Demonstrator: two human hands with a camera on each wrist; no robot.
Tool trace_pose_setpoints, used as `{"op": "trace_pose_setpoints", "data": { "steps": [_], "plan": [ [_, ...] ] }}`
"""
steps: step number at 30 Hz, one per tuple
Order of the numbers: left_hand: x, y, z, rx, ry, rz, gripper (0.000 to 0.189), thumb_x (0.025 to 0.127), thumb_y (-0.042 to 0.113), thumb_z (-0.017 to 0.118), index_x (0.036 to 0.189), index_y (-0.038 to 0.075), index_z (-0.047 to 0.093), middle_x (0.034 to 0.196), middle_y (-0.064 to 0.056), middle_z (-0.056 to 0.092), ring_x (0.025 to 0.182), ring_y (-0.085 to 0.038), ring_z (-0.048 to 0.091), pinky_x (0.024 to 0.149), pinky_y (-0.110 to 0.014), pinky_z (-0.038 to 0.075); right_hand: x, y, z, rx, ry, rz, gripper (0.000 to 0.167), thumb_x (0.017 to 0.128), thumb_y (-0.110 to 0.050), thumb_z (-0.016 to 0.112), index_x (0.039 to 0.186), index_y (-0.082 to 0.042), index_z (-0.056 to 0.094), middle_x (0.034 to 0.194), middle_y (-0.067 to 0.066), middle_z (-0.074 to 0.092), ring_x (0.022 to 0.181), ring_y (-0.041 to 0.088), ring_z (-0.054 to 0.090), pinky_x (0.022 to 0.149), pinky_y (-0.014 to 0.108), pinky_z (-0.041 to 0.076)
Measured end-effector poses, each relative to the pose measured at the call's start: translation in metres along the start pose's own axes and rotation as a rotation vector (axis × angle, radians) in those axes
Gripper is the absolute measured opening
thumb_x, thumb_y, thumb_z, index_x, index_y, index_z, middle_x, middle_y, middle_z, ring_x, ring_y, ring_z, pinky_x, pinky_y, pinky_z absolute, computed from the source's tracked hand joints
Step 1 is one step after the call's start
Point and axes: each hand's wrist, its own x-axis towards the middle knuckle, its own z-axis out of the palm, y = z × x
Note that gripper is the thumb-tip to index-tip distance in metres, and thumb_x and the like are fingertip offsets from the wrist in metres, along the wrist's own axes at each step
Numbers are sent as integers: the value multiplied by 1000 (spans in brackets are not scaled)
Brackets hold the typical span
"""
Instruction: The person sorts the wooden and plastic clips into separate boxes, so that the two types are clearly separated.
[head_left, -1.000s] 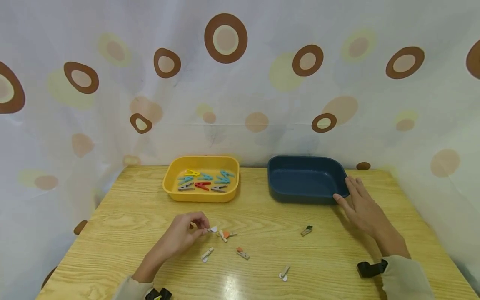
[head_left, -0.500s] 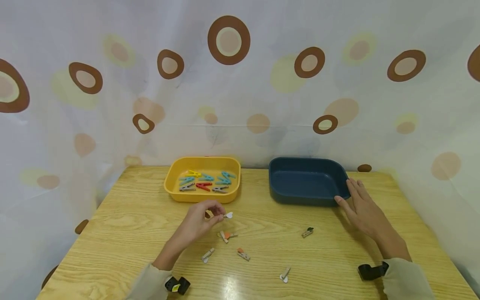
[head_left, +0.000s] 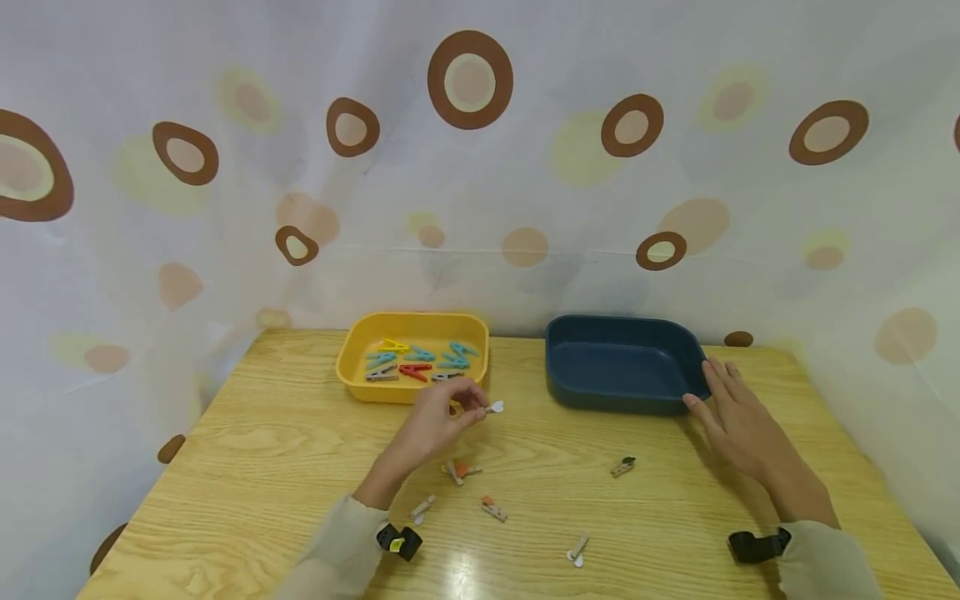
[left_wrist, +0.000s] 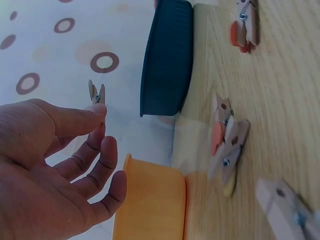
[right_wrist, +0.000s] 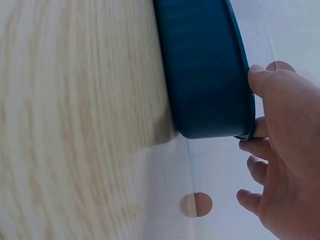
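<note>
My left hand (head_left: pixel 435 423) pinches a small wooden clothespin (left_wrist: pixel 97 96) between thumb and forefinger, raised above the table just in front of the yellow tray (head_left: pixel 347 383). A white heart (head_left: pixel 496 407) shows at the clothespin's end in the head view. My right hand (head_left: pixel 744 433) rests its fairly straight fingers and thumb on the right front corner of the dark blue tray (head_left: pixel 622 405); in the right wrist view the thumb (right_wrist: pixel 259 80) touches its rim. No items show inside the blue tray.
The yellow tray holds several plastic clips, among them a red clip (head_left: pixel 415 369). More wooden clothespins lie on the table: a clothespin with green trim (head_left: pixel 622 468), one with orange (head_left: pixel 494 510), one with white (head_left: pixel 577 548), and a small cluster (head_left: pixel 456 472).
My left hand has lifted the white-heart clothespin from beside the cluster and carried it up and right, toward the gap between the trays. My right hand stays at the blue tray's corner.
</note>
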Motion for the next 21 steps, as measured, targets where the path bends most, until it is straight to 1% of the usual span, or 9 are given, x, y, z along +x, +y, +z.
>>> {"op": "trace_pose_setpoints", "data": {
  "steps": [3, 5, 11, 16, 21],
  "plan": [
    [8, 1, 5, -18, 4, -1, 6, 94, 6, 75, 94, 11, 72, 89, 4, 69, 83, -13, 64, 71, -27, 53, 0, 1, 0, -1, -3, -5, 71, 113, -35, 40, 160, 11, 11, 166, 33, 9, 154, 46, -4, 121, 63, 4],
    [14, 4, 8, -29, 2, -13, 5, 95, 6, 74, 95, 10, 72, 89, 3, 69, 83, -13, 64, 70, -26, 53, 0, 1, 0, 2, -3, -7, 71, 113, -35, 40, 160, 10, 11, 166, 32, 8, 154, 46, -4, 121, 62, 3],
    [31, 15, 20, -37, -13, -23, 4, 96, 6, 73, 97, 10, 72, 90, 1, 70, 84, -13, 63, 71, -26, 51, -2, 3, 0, 26, -7, 3, 72, 113, -35, 40, 161, 8, 9, 166, 32, 7, 154, 44, -7, 121, 63, 2],
    [47, 24, 30, -49, -34, -12, 3, 98, 9, 71, 100, 9, 74, 91, 2, 71, 85, -11, 64, 71, -26, 50, -3, 2, -1, 34, -3, 12, 72, 112, -36, 40, 161, 8, 9, 167, 31, 8, 155, 44, -6, 121, 64, 2],
    [65, 33, 41, -32, -15, 4, 3, 97, 10, 72, 99, 9, 75, 90, 1, 72, 83, -11, 65, 69, -24, 50, -2, 2, 0, 44, -11, 25, 73, 112, -37, 40, 162, 6, 8, 167, 29, 6, 155, 43, -7, 119, 66, 4]
  ]
}}
